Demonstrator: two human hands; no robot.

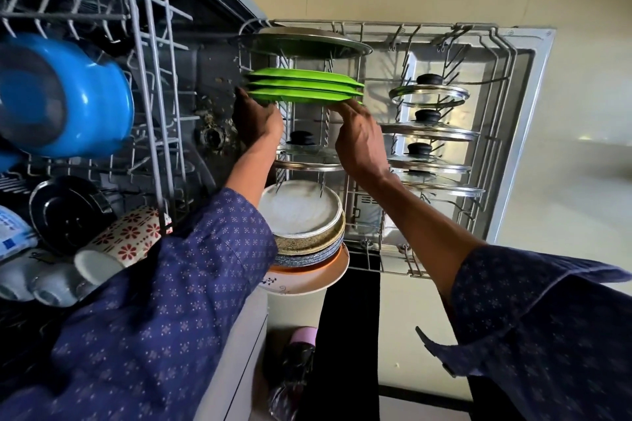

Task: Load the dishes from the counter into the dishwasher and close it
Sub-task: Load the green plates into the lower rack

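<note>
Your left hand (pixel 257 120) and right hand (pixel 359 140) held the green plates (pixel 304 89) in a two-sided grip. Just beyond that grip stood a steel plate (pixel 307 44). Uneven lowering could have jammed them against the rack tines (pixel 326 120).

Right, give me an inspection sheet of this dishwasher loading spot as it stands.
Surface: lower rack pulled out over the open door.
Job's things: green plates upright in the rack; steel plate behind; glass lids at right; stacked plates near the body.
Clutter: blue pot and patterned mug in the upper rack.
Hands: left hand and right hand both touch the nearest green plate; grip unclear.
Cables: nothing seen.
Surroundings: pale floor.
</note>
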